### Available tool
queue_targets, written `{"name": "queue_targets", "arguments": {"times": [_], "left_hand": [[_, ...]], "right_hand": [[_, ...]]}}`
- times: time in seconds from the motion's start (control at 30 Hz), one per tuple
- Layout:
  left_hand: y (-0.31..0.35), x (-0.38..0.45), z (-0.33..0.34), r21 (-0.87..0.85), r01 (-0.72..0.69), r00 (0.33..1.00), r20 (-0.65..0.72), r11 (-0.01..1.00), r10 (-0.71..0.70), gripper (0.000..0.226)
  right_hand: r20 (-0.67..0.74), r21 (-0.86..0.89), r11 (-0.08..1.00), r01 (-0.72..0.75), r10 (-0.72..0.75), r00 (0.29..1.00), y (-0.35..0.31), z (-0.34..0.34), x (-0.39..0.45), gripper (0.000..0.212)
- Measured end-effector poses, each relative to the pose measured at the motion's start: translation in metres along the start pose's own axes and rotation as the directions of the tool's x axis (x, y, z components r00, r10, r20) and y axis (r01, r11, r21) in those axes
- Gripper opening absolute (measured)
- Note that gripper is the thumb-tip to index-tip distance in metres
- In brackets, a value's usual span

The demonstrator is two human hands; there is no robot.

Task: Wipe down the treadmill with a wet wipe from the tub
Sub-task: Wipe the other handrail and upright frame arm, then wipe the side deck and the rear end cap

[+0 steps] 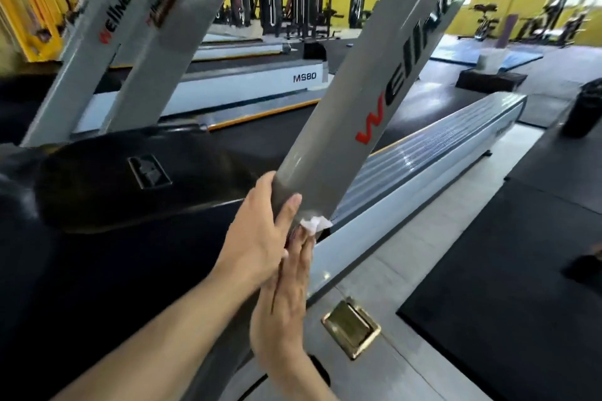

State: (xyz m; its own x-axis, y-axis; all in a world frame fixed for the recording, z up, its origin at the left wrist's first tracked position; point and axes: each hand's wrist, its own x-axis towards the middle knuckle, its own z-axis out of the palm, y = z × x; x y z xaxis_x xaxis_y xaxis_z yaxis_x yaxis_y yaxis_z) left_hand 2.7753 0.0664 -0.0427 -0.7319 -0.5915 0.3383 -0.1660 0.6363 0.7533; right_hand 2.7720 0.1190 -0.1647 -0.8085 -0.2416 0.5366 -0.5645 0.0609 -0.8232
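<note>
The treadmill's grey upright post (368, 85), printed with a red and black logo, slants up from its base at centre frame. My left hand (257, 231) grips the post's lower end, thumb on the front face and fingers round the far edge. My right hand (286, 296) reaches up from below with straight fingers and presses a crumpled white wet wipe (314, 224) against the bottom of the post. The black motor cover (130, 179) lies to the left, and the ribbed silver side rail (423, 153) runs off to the right. A pale tub (488, 60) stands far off on a black box.
A second treadmill marked MS80 (260, 81) stands behind, its uprights (97, 42) at upper left. A brass floor hatch (351, 329) lies in the grey floor by my right hand. A dark bottle (583, 111) stands at the right edge. Weight machines (293, 3) line the yellow back wall.
</note>
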Motion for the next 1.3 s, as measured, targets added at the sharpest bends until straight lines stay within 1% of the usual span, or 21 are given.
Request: {"name": "queue_targets", "arguments": {"times": [0.07, 0.13, 0.2, 0.23, 0.3, 0.37, 0.4, 0.47, 0.5, 0.53, 0.6, 0.67, 0.73, 0.8, 0.87, 0.93, 1.03, 1.13, 1.2, 1.23, 1.3], "left_hand": [[0.000, 0.001, 0.001, 0.008, 0.022, 1.000, -0.015, 1.000, -0.022, 0.058], [0.002, -0.001, 0.001, 0.030, 0.028, 0.999, -0.016, 0.999, -0.028, 0.061], [0.005, -0.002, -0.001, 0.060, 0.043, 0.999, 0.014, 0.997, -0.044, 0.066], [0.007, -0.002, -0.002, 0.075, 0.055, 0.998, 0.028, 0.996, -0.058, 0.068], [0.012, -0.003, -0.005, 0.103, 0.073, 0.996, 0.044, 0.992, -0.078, 0.073], [0.015, -0.003, -0.006, 0.128, 0.078, 0.995, 0.056, 0.989, -0.086, 0.075], [0.015, -0.003, -0.006, 0.141, 0.076, 0.995, 0.060, 0.987, -0.086, 0.074], [0.013, -0.004, -0.007, 0.151, 0.061, 0.996, 0.061, 0.987, -0.071, 0.071], [0.012, -0.004, -0.007, 0.146, 0.054, 0.996, 0.060, 0.988, -0.063, 0.067], [0.010, -0.004, -0.008, 0.139, 0.045, 0.997, 0.059, 0.989, -0.054, 0.063], [0.008, -0.004, -0.009, 0.141, 0.037, 0.997, 0.068, 0.989, -0.047, 0.061], [0.009, -0.004, -0.009, 0.150, 0.038, 0.997, 0.063, 0.988, -0.048, 0.062], [0.010, -0.004, -0.008, 0.142, 0.036, 0.997, 0.069, 0.989, -0.047, 0.064], [0.011, -0.004, -0.008, 0.141, 0.043, 0.995, 0.086, 0.989, -0.056, 0.070], [0.011, -0.003, -0.009, 0.142, 0.054, 0.994, 0.090, 0.988, -0.067, 0.074], [0.012, -0.005, -0.008, 0.150, 0.070, 0.993, 0.083, 0.986, -0.083, 0.076], [0.014, -0.007, -0.003, 0.182, 0.078, 0.995, 0.051, 0.980, -0.088, 0.077], [0.018, -0.007, 0.000, 0.178, 0.107, 0.993, 0.028, 0.978, -0.114, 0.077], [0.022, -0.008, 0.000, 0.180, 0.118, 0.993, -0.001, 0.976, -0.120, 0.074], [0.025, -0.008, -0.003, 0.194, 0.090, 0.996, -0.014, 0.977, -0.089, 0.072], [0.043, 0.002, -0.005, 0.213, -0.024, 1.000, -0.005, 0.977, 0.025, 0.070]], "right_hand": [[-0.062, 0.035, 0.999, -0.031, 0.033, 0.998, -0.011, -0.011, 0.053, 0.060], [-0.140, 0.089, 0.996, -0.032, 0.044, 0.989, -0.029, -0.029, 0.126, 0.061], [-0.213, 0.108, 0.994, -0.034, 0.056, 0.975, -0.049, -0.054, 0.200, 0.058], [-0.233, 0.113, 0.992, -0.047, 0.073, 0.970, -0.058, -0.067, 0.233, 0.055], [-0.224, 0.130, 0.984, -0.125, 0.152, 0.963, -0.072, -0.091, 0.285, 0.052], [-0.235, 0.118, 0.979, -0.165, 0.189, 0.953, -0.083, -0.099, 0.302, 0.052], [-0.242, 0.121, 0.984, -0.130, 0.156, 0.958, -0.091, -0.096, 0.296, 0.052], [-0.229, 0.080, 0.996, 0.038, -0.019, 0.973, -0.100, -0.080, 0.255, 0.054], [-0.181, 0.008, 0.993, 0.122, -0.118, 0.976, -0.102, -0.071, 0.227, 0.055], [-0.101, -0.104, 0.976, 0.193, -0.203, 0.974, -0.101, -0.064, 0.199, 0.056], [0.027, -0.311, 0.905, 0.292, -0.298, 0.954, -0.091, -0.065, 0.172, 0.056], [0.069, -0.420, 0.839, 0.345, -0.350, 0.934, -0.084, -0.079, 0.192, 0.054], [0.080, -0.496, 0.785, 0.371, -0.385, 0.920, -0.092, -0.098, 0.240, 0.054], [0.047, -0.514, 0.787, 0.341, -0.371, 0.927, -0.107, -0.115, 0.297, 0.055], [-0.028, -0.480, 0.841, 0.248, -0.298, 0.954, -0.125, -0.126, 0.342, 0.058], [-0.115, -0.395, 0.906, 0.149, -0.210, 0.971, -0.137, -0.126, 0.368, 0.059], [-0.200, -0.298, 0.950, 0.094, -0.159, 0.967, -0.143, -0.126, 0.381, 0.060], [-0.197, -0.207, 0.975, 0.081, -0.123, 0.973, -0.136, -0.125, 0.367, 0.060], [-0.182, -0.065, 0.994, 0.094, -0.104, 0.978, -0.120, -0.114, 0.328, 0.059], [-0.160, 0.000, 0.996, 0.093, -0.092, 0.983, -0.114, -0.106, 0.296, 0.058], [-0.064, 0.063, 0.996, 0.064, -0.060, 0.996, -0.096, -0.098, 0.238, 0.058]]}}
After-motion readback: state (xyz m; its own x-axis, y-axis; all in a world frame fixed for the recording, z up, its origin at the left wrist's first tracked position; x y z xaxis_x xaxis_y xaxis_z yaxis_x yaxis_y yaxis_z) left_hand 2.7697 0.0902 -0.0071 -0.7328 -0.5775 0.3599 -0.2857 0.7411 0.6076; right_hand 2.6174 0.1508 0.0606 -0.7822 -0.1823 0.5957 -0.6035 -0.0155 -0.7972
